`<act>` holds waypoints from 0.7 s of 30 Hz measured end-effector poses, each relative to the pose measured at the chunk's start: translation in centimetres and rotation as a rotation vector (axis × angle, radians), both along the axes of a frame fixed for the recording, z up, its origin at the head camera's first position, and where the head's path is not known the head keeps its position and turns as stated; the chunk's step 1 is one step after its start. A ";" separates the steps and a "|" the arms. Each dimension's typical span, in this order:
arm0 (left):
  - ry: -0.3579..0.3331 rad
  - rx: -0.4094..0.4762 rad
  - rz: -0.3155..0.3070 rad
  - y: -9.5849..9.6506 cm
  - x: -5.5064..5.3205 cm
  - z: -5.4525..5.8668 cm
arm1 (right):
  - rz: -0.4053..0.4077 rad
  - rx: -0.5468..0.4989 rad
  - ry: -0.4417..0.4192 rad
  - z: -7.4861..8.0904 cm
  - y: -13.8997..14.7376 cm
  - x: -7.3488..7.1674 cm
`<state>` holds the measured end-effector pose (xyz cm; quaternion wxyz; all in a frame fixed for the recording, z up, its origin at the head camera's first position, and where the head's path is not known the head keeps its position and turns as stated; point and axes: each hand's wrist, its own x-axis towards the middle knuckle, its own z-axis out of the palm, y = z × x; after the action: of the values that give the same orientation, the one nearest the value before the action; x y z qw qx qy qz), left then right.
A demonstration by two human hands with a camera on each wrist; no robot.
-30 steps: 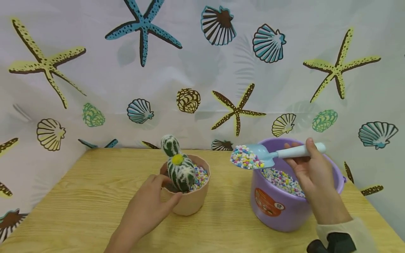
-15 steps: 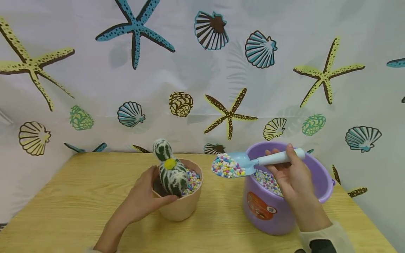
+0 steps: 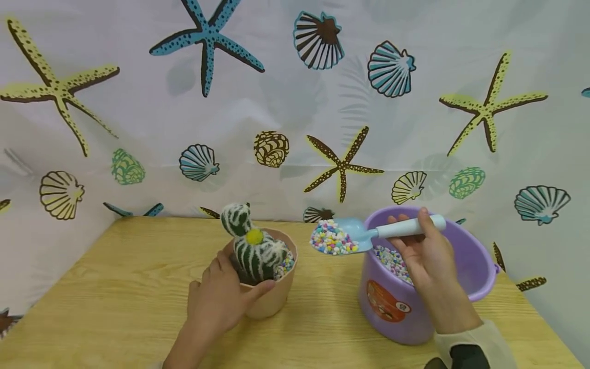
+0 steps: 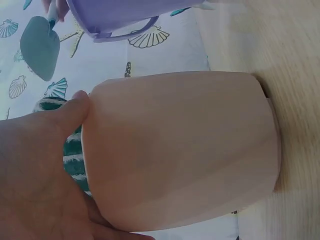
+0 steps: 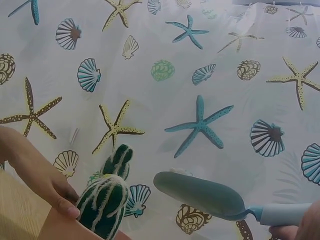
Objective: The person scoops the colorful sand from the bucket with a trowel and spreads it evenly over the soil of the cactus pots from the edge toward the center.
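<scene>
In the head view my left hand (image 3: 218, 297) grips the rim of a peach flowerpot (image 3: 272, 297), thumb over the near side and fingers along the left. A toy-like green cactus (image 3: 255, 256) with white fuzz and a yellow flower leans left in the pot, beside colourful pebbles (image 3: 287, 265). My right hand (image 3: 426, 256) holds a light blue hand trowel (image 3: 405, 228) by its handle, thumb on top. Its scoop, loaded with multicoloured pebbles (image 3: 334, 238), hangs between pot and bucket, left of the bucket's rim. The left wrist view shows the pot's plain side (image 4: 180, 150) close up.
A purple bucket (image 3: 401, 320) with an orange label stands right of the pot, partly filled with pebbles (image 3: 392, 264). Both stand on a wood-grain table (image 3: 115, 287). Behind hangs a white cloth (image 3: 276, 102) printed with starfish and shells.
My right hand has carried the loaded trowel left, nearer the pot. My left hand has spread further round the pot's rim, and the cactus leans further left.
</scene>
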<state>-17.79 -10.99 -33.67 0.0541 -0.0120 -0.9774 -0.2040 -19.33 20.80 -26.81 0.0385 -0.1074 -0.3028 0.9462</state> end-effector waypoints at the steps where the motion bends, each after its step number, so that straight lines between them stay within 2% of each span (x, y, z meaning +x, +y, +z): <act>1: -0.008 0.008 0.016 0.1 0.1 0.1 | 0.000 0.004 -0.001 0.0 0.0 0.0; 3: -0.022 0.031 0.003 -0.1 0.1 0.2 | 0.001 0.011 -0.005 -0.1 -0.1 -0.1; 8: -0.083 0.170 -0.150 -2.0 -0.6 -0.1 | 0.005 0.033 -0.017 -0.4 -0.3 0.0; 11: -0.115 0.190 -0.195 -2.7 -1.0 -0.5 | 0.014 0.042 -0.019 -0.6 -0.5 0.0; 14: -0.091 0.118 -0.176 -2.7 -1.0 -0.6 | 0.022 0.064 -0.020 -0.5 -0.8 0.0; 16: -0.057 0.068 -0.138 -2.2 -0.7 -0.4 | 0.025 0.093 -0.019 -0.3 -1.2 0.0; 21: -0.020 0.009 0.017 -0.3 0.5 0.0 | 0.018 0.125 -0.010 0.1 -1.9 -0.1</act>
<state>-17.32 -11.28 -33.64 0.0461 -0.0012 -0.9770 -0.2080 -19.46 18.91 -26.72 0.0352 -0.1069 -0.3623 0.9252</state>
